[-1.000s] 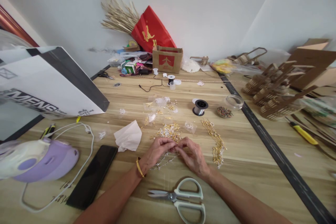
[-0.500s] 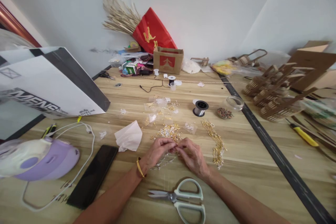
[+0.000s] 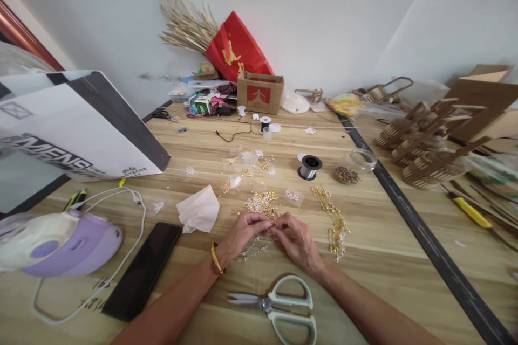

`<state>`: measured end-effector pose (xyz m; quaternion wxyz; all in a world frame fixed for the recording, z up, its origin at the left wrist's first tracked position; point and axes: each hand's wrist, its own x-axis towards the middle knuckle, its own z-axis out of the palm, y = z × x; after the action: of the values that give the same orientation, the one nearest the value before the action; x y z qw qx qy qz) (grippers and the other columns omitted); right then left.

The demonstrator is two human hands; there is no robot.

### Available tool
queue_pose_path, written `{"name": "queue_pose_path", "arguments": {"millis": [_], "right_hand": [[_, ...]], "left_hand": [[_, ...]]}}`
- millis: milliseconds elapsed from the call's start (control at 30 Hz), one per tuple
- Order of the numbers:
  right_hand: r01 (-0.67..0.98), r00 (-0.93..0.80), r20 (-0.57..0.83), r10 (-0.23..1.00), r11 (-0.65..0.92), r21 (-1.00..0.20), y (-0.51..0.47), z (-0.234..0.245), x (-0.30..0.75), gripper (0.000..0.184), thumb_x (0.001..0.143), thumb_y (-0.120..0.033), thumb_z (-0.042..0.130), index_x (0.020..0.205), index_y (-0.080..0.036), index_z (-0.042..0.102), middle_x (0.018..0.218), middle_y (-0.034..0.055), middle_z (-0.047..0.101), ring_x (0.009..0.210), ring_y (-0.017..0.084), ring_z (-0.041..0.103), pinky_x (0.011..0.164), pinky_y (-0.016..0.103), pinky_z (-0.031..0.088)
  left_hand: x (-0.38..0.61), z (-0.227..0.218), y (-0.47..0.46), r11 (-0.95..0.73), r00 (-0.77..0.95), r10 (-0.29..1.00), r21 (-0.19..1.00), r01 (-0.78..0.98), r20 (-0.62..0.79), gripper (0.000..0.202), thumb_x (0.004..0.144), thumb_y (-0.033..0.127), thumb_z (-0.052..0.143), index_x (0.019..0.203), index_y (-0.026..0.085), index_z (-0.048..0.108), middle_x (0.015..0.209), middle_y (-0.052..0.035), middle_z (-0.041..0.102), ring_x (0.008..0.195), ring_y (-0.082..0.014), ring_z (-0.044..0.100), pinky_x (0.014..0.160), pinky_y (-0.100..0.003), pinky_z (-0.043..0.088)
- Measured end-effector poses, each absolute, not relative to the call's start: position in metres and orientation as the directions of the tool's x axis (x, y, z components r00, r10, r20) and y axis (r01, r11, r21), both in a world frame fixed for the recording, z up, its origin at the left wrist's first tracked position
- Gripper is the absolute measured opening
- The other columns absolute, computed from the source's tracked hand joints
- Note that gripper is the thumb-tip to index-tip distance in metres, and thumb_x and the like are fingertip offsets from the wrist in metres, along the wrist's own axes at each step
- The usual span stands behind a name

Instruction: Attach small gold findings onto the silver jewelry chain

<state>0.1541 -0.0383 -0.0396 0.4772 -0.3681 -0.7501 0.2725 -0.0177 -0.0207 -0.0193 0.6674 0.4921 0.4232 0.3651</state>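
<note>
My left hand and my right hand meet fingertip to fingertip over the wooden table, both closed in a pinch. Whatever is between the fingers is too small to make out. Beneath them lies a silvery beaded strand, partly covered by the hands. Just beyond the fingertips is a pile of gold and white beads. A small bag of white rings sits behind my right hand, and gold chains lie to its right. Closer to me, scissors with pale green handles lie with blades pointing left.
On the left are a phone, a crumpled tissue, a purple-and-white device with its cable, and a large paper bag. A wire spool, a glass jar and small woven baskets stand to the right.
Both hands stay pinched together in nearly the same place. The whole view has shifted very slightly; nothing else has visibly moved.
</note>
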Motion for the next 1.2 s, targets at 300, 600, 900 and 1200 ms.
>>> {"name": "queue_pose_path", "arguments": {"millis": [300,600,900,1200], "right_hand": [[0.31,-0.29,0.518,0.805,0.591,-0.745,-0.0381,-0.0395,0.1539,0.009,0.091,-0.024,0.056,0.082,-0.021,0.054,0.073,0.0008,0.061,0.064,0.013,0.058,0.059,0.024,0.047],[0.323,-0.286,0.494,0.821,0.568,-0.757,-0.0384,-0.0414,0.1547,0.005,0.089,-0.025,0.057,0.087,-0.021,0.055,0.075,0.0012,0.06,0.066,0.013,0.058,0.06,0.024,0.048],[0.389,-0.291,0.528,0.798,0.603,-0.696,-0.0377,-0.0405,0.1554,0.006,0.089,-0.025,0.057,0.093,-0.02,0.055,0.078,0.002,0.057,0.07,0.015,0.055,0.063,0.026,0.046],[0.393,-0.307,0.54,0.783,0.622,-0.678,-0.0384,-0.0394,0.1554,0.014,0.087,-0.021,0.057,0.101,-0.022,0.056,0.092,0.0062,0.062,0.082,0.018,0.058,0.07,0.031,0.051]], "left_hand": [[-0.0145,-0.0132,-0.0221,0.194,0.312,0.93,0.981,0.025,-0.192,0.026,0.068,0.038,0.071,0.062,0.012,0.069,0.057,-0.0006,0.061,0.059,-0.0125,0.052,0.062,-0.024,0.04],[-0.0151,-0.016,-0.0234,0.082,0.283,0.954,0.993,0.083,-0.102,0.02,0.073,0.03,0.066,0.063,0.013,0.067,0.06,0.0001,0.06,0.061,-0.0116,0.05,0.06,-0.023,0.038],[-0.0162,-0.0131,-0.023,0.071,0.252,0.964,0.995,0.063,-0.085,0.017,0.068,0.028,0.071,0.062,0.013,0.066,0.06,-0.0013,0.061,0.06,-0.0119,0.052,0.059,-0.023,0.04],[-0.0161,-0.0107,-0.0239,0.096,0.262,0.959,0.993,0.063,-0.109,0.019,0.07,0.031,0.07,0.068,0.013,0.069,0.065,-0.0028,0.064,0.063,-0.0133,0.054,0.061,-0.024,0.041]]}}
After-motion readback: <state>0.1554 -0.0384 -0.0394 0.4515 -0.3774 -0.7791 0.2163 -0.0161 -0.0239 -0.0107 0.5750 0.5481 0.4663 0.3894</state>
